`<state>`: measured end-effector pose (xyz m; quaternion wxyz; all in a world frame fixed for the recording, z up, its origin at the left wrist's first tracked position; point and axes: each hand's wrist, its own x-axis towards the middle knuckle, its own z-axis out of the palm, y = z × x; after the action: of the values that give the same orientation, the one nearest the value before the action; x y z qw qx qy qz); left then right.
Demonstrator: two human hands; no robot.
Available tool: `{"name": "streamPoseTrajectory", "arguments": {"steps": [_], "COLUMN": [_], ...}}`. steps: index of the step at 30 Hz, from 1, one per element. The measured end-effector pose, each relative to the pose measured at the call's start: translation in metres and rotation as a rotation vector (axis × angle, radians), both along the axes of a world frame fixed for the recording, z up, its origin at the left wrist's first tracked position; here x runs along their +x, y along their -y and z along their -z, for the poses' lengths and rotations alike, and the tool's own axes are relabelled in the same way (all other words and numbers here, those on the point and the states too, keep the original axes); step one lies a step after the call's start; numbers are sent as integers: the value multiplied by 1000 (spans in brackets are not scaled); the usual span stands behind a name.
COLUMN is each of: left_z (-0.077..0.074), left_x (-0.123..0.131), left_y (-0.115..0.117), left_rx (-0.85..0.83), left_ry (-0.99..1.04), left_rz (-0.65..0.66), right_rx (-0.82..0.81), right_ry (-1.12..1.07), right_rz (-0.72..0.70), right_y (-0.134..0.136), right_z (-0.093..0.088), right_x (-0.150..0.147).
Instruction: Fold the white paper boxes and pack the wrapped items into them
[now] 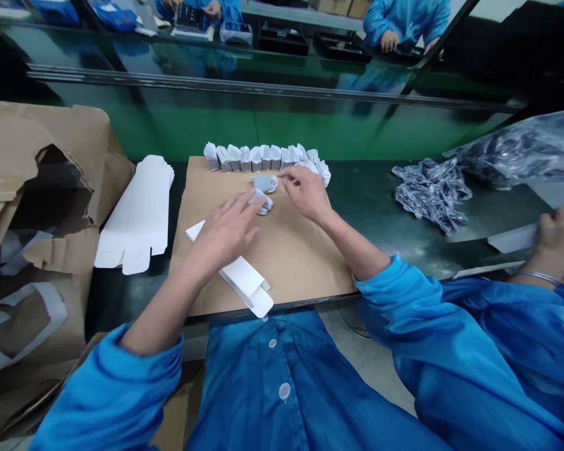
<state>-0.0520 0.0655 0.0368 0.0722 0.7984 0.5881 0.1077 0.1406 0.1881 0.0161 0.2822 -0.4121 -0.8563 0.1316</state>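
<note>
My left hand is stretched out flat above a white folding box, which lies slantwise on a cardboard sheet. Its fingertips reach a small white-wrapped packet, partly hidden behind them. Just beyond lies another small grey-and-white packet with a dark printed mark. My right hand is at that packet's right end, index finger and thumb slightly apart; whether they touch it is unclear. A row of similar wrapped packets stands along the sheet's far edge, bending toward my right hand.
Flat white box blanks are stacked left, beside a torn carton. Crumpled clear plastic lies right. A neighbour's hand is at the right edge. People in blue work behind the green partition.
</note>
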Motion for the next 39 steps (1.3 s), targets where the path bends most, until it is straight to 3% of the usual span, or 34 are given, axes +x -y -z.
{"name": "streamPoseTrajectory", "arguments": {"steps": [3, 6, 8, 12, 15, 18, 23, 26, 30, 34, 39], "left_z": [11, 19, 21, 22, 18, 15, 20, 25, 30, 32, 35], "left_x": [7, 4, -2, -12, -21, -36, -54, -50, -33, -11, 2], "left_y": [-38, -45, -36, -12, 9, 38, 78, 80, 72, 66, 61], "left_rx": [-72, -81, -85, -101, -53, 9, -1, 44, 58, 54, -32], "left_ry": [-86, -108, -118, -94, -14, 17, -101, -199, -237, -150, -72], "left_rz": [21, 25, 20, 10, -34, -72, 244, 148, -52, 66, 198], "right_rx": [-67, -59, -49, -19, 16, -5, -79, -52, -74, -166, -251], "right_ry": [122, 193, 237, 286, 284, 213, 255, 330, 356, 353, 268], "right_rz": [17, -94, -125, -15, 45, -6, -237, -286, -193, -92, 17], "right_y": [-27, -37, -35, -18, 4, 36, 72, 69, 57, 55, 64], "right_z": [1, 10, 15, 14, 6, -1, 6, 13, 13, 11, 8], "right_x": [-12, -22, -22, -7, 6, 5, -25, -24, 19, 58, 63]}}
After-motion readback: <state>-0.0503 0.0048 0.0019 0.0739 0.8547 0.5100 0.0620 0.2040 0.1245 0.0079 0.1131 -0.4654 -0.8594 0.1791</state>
